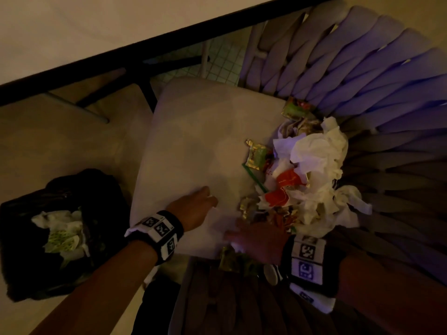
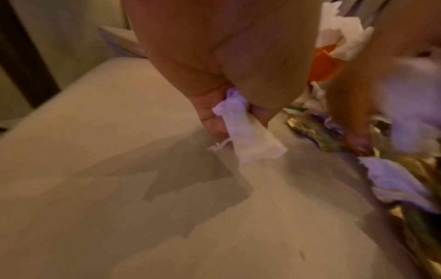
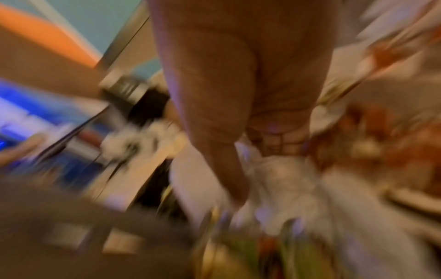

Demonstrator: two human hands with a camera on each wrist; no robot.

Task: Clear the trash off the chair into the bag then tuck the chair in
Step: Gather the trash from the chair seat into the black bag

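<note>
at frame centre the left hand [image 2: 226,75] pinches a white tissue scrap [image 2: 248,136] in curled fingers [image 2: 214,120], while the right hand's [image 1: 258,240] grip is too blurred to tell.

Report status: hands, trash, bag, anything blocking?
Left hand pinches a tissue scrap on the seat. Right hand at the trash pile, grip blurred. Bag open beside the chair; nothing blocking.

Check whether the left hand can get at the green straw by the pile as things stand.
Probably not yet: the left hand already pinches a tissue scrap, though the seat towards the green straw lies bare.
</note>
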